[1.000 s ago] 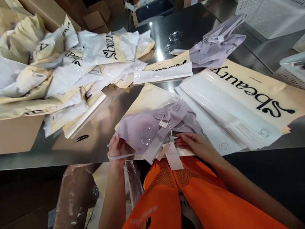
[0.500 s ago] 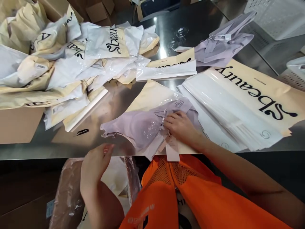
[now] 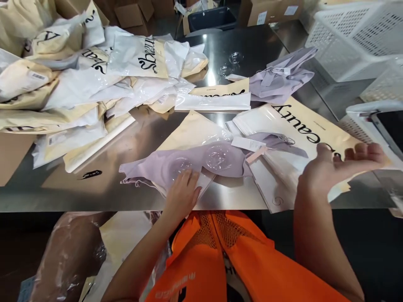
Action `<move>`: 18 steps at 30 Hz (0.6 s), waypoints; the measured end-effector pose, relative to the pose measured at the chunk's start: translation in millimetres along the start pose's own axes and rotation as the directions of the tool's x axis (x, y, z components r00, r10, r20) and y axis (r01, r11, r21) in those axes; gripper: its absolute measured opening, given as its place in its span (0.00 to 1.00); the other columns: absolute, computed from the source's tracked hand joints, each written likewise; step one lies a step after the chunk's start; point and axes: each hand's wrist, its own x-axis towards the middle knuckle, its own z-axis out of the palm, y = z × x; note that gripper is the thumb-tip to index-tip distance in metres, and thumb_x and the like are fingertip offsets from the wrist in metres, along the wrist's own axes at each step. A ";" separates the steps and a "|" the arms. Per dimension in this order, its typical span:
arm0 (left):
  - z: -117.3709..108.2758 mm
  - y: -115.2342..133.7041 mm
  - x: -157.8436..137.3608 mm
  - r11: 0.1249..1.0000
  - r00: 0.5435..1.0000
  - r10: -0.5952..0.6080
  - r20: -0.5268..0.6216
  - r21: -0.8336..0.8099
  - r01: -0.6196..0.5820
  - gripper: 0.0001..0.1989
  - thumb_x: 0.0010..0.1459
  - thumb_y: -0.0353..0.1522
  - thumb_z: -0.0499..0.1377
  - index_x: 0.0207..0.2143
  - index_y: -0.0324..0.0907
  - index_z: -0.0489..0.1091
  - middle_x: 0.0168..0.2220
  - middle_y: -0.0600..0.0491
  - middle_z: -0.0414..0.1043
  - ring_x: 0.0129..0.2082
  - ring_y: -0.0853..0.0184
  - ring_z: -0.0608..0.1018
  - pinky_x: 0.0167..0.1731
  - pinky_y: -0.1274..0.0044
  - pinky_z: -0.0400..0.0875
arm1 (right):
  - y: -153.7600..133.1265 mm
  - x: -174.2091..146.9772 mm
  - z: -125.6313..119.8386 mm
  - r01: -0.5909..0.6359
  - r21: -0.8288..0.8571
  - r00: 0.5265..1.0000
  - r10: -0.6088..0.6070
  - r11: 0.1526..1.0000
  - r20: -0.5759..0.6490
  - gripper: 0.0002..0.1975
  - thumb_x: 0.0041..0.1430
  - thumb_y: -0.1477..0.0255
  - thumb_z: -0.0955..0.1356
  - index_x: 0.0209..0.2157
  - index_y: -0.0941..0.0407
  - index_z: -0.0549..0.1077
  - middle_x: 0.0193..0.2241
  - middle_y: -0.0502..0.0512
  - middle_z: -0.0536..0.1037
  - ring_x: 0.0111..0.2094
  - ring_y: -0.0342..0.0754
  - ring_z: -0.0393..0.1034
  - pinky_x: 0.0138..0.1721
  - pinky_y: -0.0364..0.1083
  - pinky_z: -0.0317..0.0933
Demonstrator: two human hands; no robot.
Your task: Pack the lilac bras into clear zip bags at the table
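A lilac bra (image 3: pixel 147 167) is spread out on the metal table, with clear plastic cup shapes (image 3: pixel 217 158) in its cups. My left hand (image 3: pixel 182 191) rests on the near cup, its fingers stretched and lying flat. A white tag (image 3: pixel 248 144) and a pink tag (image 3: pixel 256 155) hang at the bra's right end, which overlaps a stack of white plastic bags (image 3: pixel 270 184). Palm up and fingers apart, my right hand (image 3: pixel 340 165) is raised over the right side of the stack and holds nothing. Cream paper (image 3: pixel 189 132) shows behind the bra.
Packed bags (image 3: pixel 138 56) are heaped at the left. Behind the bra lies a folded bag (image 3: pixel 214 100). Another lilac garment (image 3: pixel 280 77) sits at the back right, near white perforated baskets (image 3: pixel 355 42). A plastic-lined container (image 3: pixel 72 251) stands below the table's front edge.
My right hand has left the bra and swung right, opening palm up. My left hand has come up onto the cup. The bra's right end now spreads onto the bag stack.
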 end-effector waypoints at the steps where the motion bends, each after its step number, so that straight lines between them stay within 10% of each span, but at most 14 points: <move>1: 0.3 -4.1 -0.2 1.000 0.999 -0.002 -0.036 -0.003 0.002 0.17 0.65 0.33 0.55 0.55 0.37 0.70 0.54 0.38 0.73 0.56 0.52 0.75 0.53 0.64 0.73 | -7.2 -13.4 -5.7 0.127 0.023 0.992 -0.127 0.992 0.002 0.29 0.58 0.66 0.68 0.58 0.57 0.57 0.58 0.76 0.63 0.59 0.63 0.63 0.52 0.62 0.63; 3: 0.3 -11.3 -0.8 1.000 0.996 0.005 -0.090 0.012 -0.004 0.17 0.65 0.34 0.55 0.54 0.37 0.70 0.53 0.38 0.74 0.57 0.51 0.74 0.55 0.63 0.73 | -27.6 -42.0 -8.3 0.388 0.136 0.879 -0.410 0.912 0.244 0.28 0.59 0.64 0.70 0.58 0.56 0.62 0.55 0.70 0.69 0.57 0.61 0.66 0.54 0.60 0.64; 6: 3.7 -18.8 -3.2 0.998 0.997 -0.001 -0.073 0.063 0.006 0.20 0.65 0.35 0.56 0.56 0.35 0.69 0.53 0.38 0.75 0.56 0.49 0.74 0.54 0.61 0.73 | -50.1 -74.1 9.9 0.631 0.379 0.284 -0.656 0.677 0.699 0.29 0.63 0.64 0.68 0.63 0.58 0.64 0.60 0.67 0.70 0.63 0.61 0.62 0.65 0.63 0.52; 8: 8.2 -22.2 -5.9 0.995 1.000 -0.002 -0.026 0.101 0.005 0.21 0.64 0.34 0.56 0.57 0.33 0.69 0.54 0.37 0.75 0.55 0.49 0.76 0.53 0.61 0.74 | -50.6 -85.3 28.2 0.675 0.466 0.032 -0.654 0.572 0.756 0.25 0.64 0.67 0.67 0.61 0.59 0.69 0.60 0.64 0.71 0.63 0.59 0.63 0.68 0.64 0.45; 18: 3.7 -21.2 0.1 0.968 0.962 0.020 0.273 0.236 -0.088 0.20 0.62 0.25 0.53 0.54 0.31 0.73 0.53 0.38 0.76 0.53 0.51 0.77 0.50 0.61 0.72 | -36.0 -85.1 44.2 0.641 0.465 -0.053 -0.569 0.611 0.821 0.16 0.66 0.75 0.64 0.53 0.56 0.76 0.50 0.60 0.79 0.57 0.57 0.71 0.69 0.67 0.38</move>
